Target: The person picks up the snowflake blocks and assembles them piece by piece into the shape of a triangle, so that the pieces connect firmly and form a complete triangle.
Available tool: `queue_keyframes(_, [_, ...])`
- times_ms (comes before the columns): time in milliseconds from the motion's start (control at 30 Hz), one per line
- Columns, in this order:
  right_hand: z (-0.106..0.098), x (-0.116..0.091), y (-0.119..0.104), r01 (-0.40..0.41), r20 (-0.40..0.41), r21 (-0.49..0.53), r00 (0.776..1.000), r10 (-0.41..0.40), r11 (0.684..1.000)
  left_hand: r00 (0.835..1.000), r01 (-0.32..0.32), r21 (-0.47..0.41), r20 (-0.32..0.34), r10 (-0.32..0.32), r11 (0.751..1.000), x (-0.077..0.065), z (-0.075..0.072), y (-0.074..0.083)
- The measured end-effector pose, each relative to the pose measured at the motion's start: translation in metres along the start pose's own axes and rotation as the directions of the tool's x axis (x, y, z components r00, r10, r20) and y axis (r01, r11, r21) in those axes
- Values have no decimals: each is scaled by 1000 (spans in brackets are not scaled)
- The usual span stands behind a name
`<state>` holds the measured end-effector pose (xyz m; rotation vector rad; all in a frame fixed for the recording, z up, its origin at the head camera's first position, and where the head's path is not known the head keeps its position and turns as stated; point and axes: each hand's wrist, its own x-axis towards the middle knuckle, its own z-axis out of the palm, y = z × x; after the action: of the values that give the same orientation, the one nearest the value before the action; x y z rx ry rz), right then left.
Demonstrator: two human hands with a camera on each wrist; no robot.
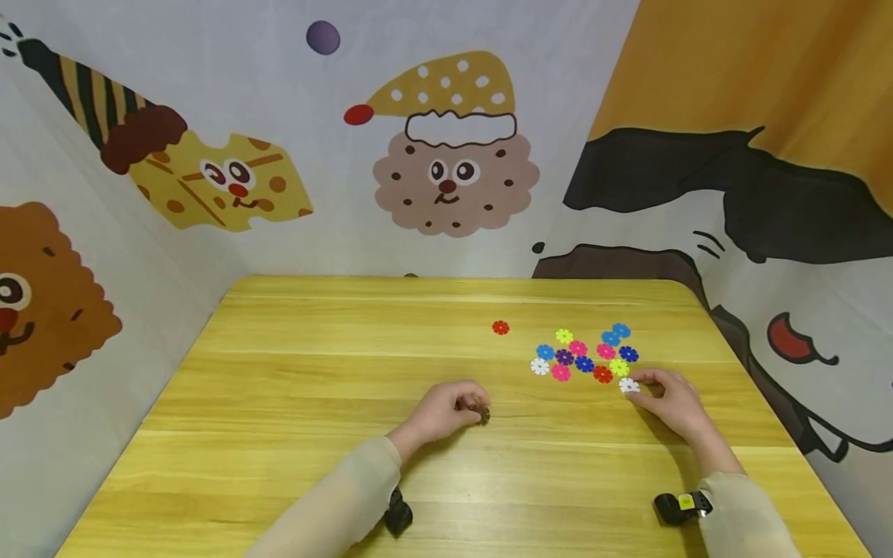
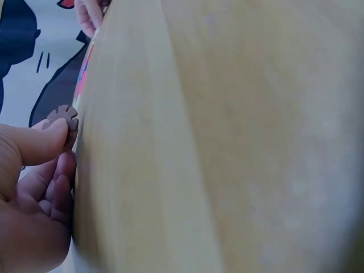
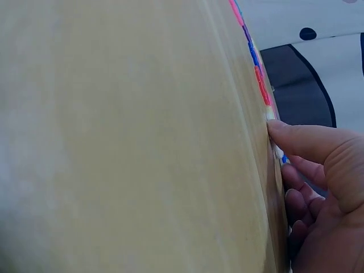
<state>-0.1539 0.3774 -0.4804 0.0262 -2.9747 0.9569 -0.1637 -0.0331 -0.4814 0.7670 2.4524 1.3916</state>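
Observation:
My left hand (image 1: 446, 411) pinches a brown notched plastic disc (image 1: 481, 415) between thumb and fingers, low over the middle of the table. In the left wrist view the brown disc (image 2: 63, 118) stands up from the thumb, its slotted rim showing. My right hand (image 1: 671, 401) has thumb and forefinger round a white notched disc (image 1: 629, 385) at the near right end of a loose group of discs. The right wrist view shows the thumb (image 3: 296, 136) at the white disc's edge, mostly hiding it.
Several flat notched discs lie close together at the right, among them a purple disc (image 1: 564, 357), a yellow disc (image 1: 618, 367) and another white disc (image 1: 540, 366). One red disc (image 1: 501, 328) lies apart, farther left. A printed cloth (image 1: 279, 256) hangs behind the wooden table (image 1: 279, 372).

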Motion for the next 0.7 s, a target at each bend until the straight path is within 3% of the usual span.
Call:
queue_keyframes(267, [1, -2, 1, -41, 7, 114, 999, 40, 993, 998, 45, -96, -36, -48, 994, -3, -8, 3])
queue_keyframes(433, [4, -4, -2, 2, -22, 146, 1000, 1, 989, 995, 75, -144, -51, -83, 987, -6, -10, 3])
queue_keyframes(700, [17, -3, -30, 96, 4, 202, 995, -98, 975, 985, 129, -362, -57, -160, 923, -11, -12, 1])
